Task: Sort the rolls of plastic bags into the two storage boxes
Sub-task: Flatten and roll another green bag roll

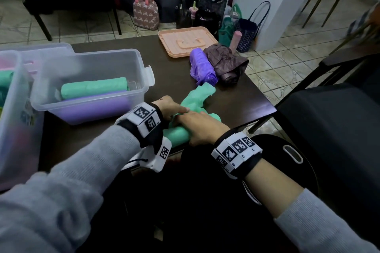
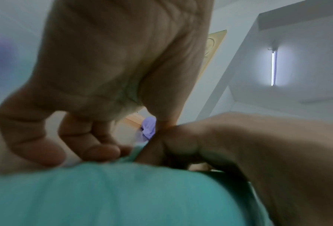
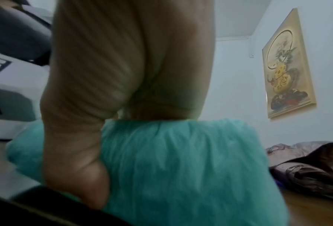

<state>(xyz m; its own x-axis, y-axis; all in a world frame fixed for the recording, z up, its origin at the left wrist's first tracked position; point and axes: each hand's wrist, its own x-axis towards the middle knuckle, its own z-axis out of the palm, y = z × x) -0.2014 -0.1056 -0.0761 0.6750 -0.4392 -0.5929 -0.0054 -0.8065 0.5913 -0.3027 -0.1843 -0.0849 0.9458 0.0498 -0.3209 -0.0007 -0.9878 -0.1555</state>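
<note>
A green roll of plastic bags lies at the table's near edge, its loose tail trailing toward a purple roll. My left hand grips the green roll from above, its fingertips curled down onto the plastic. My right hand lies over the same roll, palm on top and thumb down its near side; its fingers are hidden. A clear box holds one green and one purple roll. A second clear box stands at the far left.
A brown folded umbrella lies beside the purple roll, and a peach lid sits behind them. A clear lid lies behind the boxes. Bags stand on the floor beyond the table. A dark chair is at the right.
</note>
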